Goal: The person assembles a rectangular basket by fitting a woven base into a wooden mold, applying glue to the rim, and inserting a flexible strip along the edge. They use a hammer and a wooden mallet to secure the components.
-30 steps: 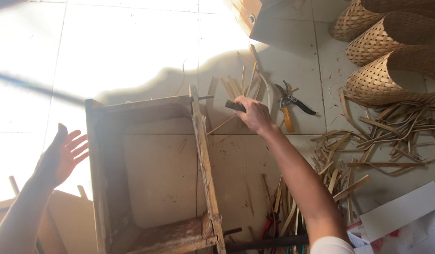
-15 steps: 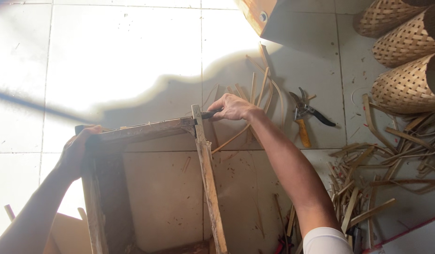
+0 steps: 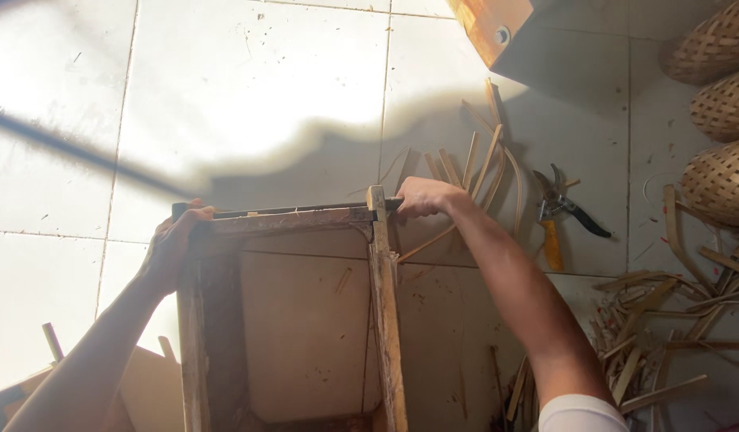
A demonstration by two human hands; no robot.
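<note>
An open wooden frame of rough slats stands on the tiled floor below me. Along its far top rail lies a long dark blade-like tool. My right hand grips that tool's right end at the frame's far right corner. My left hand closes over the tool's left end and the frame's far left corner. Both forearms reach in from the bottom edge of the view.
Pruning shears with a yellow and a black handle lie on the floor right of my right hand. Loose bamboo strips scatter nearby and pile at the right. Woven baskets stand at the far right. A wooden object sits at top.
My left hand came down from open in the air onto the frame's left corner. My right hand brought the dark tool onto the top rail. The view shifted closer to the frame.
</note>
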